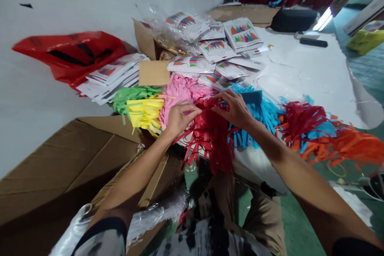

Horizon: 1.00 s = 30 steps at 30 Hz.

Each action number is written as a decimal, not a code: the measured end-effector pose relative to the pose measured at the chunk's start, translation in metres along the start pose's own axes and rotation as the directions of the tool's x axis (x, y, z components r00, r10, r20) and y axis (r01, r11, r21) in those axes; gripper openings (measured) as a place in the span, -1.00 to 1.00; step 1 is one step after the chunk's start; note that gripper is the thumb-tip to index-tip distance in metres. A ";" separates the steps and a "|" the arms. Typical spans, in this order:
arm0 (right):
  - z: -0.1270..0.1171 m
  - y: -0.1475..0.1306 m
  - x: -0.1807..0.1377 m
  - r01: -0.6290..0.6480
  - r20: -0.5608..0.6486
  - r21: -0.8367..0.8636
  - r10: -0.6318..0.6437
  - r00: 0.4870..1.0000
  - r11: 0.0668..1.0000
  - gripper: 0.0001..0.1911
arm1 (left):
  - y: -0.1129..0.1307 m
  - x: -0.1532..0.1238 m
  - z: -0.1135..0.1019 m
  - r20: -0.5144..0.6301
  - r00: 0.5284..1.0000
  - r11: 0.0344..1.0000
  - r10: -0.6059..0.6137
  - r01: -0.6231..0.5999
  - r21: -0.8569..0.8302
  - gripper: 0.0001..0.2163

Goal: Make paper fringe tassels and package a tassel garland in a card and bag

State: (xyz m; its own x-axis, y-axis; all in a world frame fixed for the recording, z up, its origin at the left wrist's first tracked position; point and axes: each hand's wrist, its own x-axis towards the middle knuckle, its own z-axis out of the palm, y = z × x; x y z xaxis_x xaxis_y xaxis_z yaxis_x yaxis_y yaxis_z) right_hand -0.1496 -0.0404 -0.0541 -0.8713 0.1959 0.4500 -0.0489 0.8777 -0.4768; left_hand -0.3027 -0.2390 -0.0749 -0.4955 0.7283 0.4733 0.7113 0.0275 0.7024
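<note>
A red fringed paper tassel (211, 126) hangs over the table's front edge, directly between my two hands. My left hand (181, 118) is closed in a pinch at the tassel's upper left edge. From the other side, my right hand (236, 109) curls its thumb and fingers around the upper right part of the red paper; its exact grip is partly hidden. Pink fringed paper (177, 92) lies behind my left hand, with a yellow bundle (145, 114) and a green one (135, 95) farther left. Blue fringed paper (255, 108) lies beneath and beside my right hand.
Printed packets (243, 34) are piled at the back, beside clear plastic wrap. A red bag (75, 54) and a stack of packets stand left. Dark red (304, 120) and orange fringe (357, 144) lie right. An open cardboard box (60, 160) is below left. A black case (294, 20) sits back right.
</note>
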 end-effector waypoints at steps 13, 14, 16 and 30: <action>0.004 -0.009 0.010 0.039 0.007 0.042 -0.039 0.999 0.998 -0.85 | 0.013 0.026 -0.003 -0.040 0.989 0.969 -0.142 0.131 -0.212 -0.77; 0.004 -0.010 0.012 0.031 -0.024 0.052 -0.030 0.999 0.998 -0.86 | 0.015 0.027 -0.004 -0.084 0.989 0.979 -0.119 0.103 -0.179 -0.76; 0.002 -0.012 0.019 0.012 -0.111 0.079 -0.003 0.994 0.997 -0.87 | 0.019 0.028 -0.005 -0.174 0.980 0.988 -0.093 0.070 -0.135 -0.71; -0.055 -0.063 0.057 0.070 -0.374 0.025 -0.056 0.926 0.997 -0.80 | 0.060 0.043 -0.012 -0.081 0.975 0.837 -0.207 0.133 -0.530 -0.45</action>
State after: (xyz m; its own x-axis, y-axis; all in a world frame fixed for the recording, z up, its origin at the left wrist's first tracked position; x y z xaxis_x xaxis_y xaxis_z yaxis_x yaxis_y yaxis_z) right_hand -0.1696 -0.0609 0.0431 -0.6211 0.2962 0.7256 -0.1221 0.8780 -0.4629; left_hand -0.2877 -0.2148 -0.0062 -0.6706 0.6489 0.3595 0.2652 -0.2429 0.9331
